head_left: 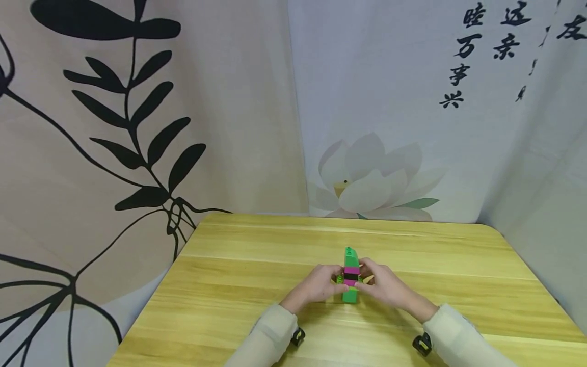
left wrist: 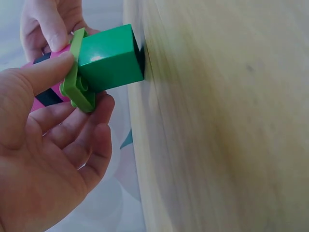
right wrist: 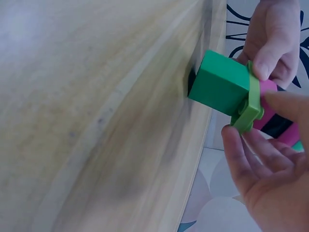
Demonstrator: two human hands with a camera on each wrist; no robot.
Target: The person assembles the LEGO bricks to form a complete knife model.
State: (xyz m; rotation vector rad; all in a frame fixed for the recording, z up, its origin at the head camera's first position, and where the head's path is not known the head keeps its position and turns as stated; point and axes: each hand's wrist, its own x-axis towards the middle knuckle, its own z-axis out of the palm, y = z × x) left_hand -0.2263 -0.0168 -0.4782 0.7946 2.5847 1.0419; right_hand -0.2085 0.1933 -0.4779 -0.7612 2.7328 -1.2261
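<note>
A stack of toy building blocks [head_left: 349,296] stands upright at the middle of the table, between both hands. It has a green block at the bottom [left wrist: 108,58], a flat lime plate [right wrist: 251,104] on that, then magenta and black layers, and a sloped green piece [head_left: 351,259] on top. From the left, my left hand [head_left: 318,283] grips the stack, thumb on the magenta part beside the lime plate and fingers curled around the far side. My right hand [head_left: 387,285] holds it likewise from the right. The lime plate juts out past the block on both sides.
The stack is over a light wooden table [head_left: 220,295]. A curtain [head_left: 247,112] with printed black leaves, a lotus and characters hangs behind the table's far edge. Each sleeve has a small black device [head_left: 422,344] strapped at the wrist.
</note>
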